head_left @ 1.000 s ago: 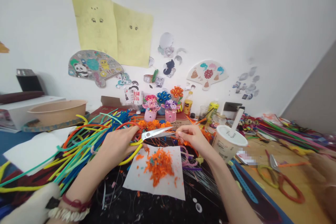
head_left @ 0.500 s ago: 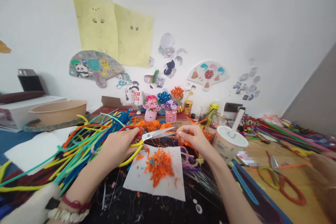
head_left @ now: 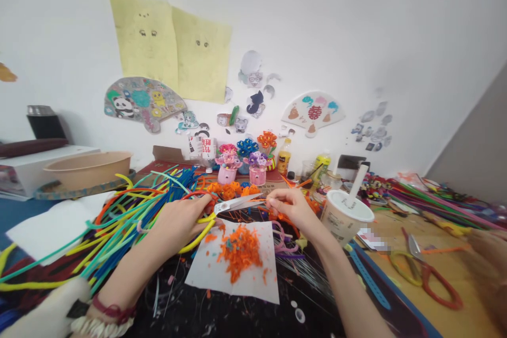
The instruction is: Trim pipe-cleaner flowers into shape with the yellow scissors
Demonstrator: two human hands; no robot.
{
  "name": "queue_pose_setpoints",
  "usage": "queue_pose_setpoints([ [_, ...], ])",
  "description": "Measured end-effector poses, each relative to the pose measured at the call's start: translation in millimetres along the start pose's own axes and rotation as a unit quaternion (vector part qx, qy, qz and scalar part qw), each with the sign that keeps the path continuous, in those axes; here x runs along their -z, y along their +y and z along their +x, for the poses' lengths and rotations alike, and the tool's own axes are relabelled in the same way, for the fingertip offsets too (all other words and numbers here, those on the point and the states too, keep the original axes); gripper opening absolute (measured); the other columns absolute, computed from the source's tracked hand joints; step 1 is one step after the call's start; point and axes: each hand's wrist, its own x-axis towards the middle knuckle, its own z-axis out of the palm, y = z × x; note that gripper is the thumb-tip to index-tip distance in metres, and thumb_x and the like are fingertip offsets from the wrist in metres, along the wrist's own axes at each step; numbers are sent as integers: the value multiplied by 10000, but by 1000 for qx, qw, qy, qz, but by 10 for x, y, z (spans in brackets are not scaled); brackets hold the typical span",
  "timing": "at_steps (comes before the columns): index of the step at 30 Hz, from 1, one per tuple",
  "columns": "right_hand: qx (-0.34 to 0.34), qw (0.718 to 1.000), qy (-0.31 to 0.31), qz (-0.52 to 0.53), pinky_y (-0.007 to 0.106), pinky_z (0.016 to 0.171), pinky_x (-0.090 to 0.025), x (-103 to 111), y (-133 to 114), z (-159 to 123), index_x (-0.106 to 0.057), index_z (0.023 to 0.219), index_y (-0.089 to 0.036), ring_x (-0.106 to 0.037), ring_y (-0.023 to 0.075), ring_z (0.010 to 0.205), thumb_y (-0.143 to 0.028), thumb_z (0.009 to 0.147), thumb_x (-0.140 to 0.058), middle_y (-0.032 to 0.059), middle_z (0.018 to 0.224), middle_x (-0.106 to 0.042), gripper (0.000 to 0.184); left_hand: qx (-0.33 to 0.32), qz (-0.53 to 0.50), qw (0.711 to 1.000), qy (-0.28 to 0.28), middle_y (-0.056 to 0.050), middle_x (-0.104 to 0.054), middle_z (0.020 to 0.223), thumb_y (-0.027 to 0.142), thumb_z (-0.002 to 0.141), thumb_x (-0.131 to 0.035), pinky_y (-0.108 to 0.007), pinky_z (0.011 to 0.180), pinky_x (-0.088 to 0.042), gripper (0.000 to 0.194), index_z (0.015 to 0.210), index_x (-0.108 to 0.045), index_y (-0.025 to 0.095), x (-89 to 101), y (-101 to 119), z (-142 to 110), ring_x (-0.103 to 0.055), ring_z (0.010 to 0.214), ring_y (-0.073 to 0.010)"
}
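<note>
My left hand [head_left: 185, 217] is closed around the handles of a pair of scissors [head_left: 237, 203], whose blades point right and stand slightly apart. At the blade tips, my right hand [head_left: 291, 208] pinches a thin orange pipe cleaner [head_left: 259, 201], with thumb and fingertips together. Most of that piece is hidden by the fingers. Below the scissors, a white paper sheet [head_left: 259, 288] bears a heap of orange fuzz clippings [head_left: 241, 251] with a few teal bits. Orange pipe-cleaner flowers [head_left: 229, 190] lie just behind the blades.
Bundled pipe cleaners [head_left: 99, 243] spread at the left. A lidded cup with a straw [head_left: 348, 214] stands by my right forearm. Another pair of scissors [head_left: 430, 274] lies on the right, near a co-worker's blurred hand [head_left: 485, 259]. Small flower pots [head_left: 226, 173] and bottles [head_left: 284, 157] line the back.
The scissors and both my hands stay almost in place; the blades look slightly wider apart. The co-worker's hand at the right edge has shifted a little.
</note>
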Motion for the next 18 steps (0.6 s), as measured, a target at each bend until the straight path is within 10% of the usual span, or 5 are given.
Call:
queue_pose_setpoints([
  [18, 3, 1000, 11, -26, 246, 515, -390, -4, 21, 5, -620, 637, -166, -506, 133, 516, -287, 763, -578, -4, 552, -578, 180, -2, -37, 999, -21, -55, -681, 859, 557, 854, -452, -304, 595, -391, 358, 919, -515, 211, 79, 102, 7, -653, 802, -269],
])
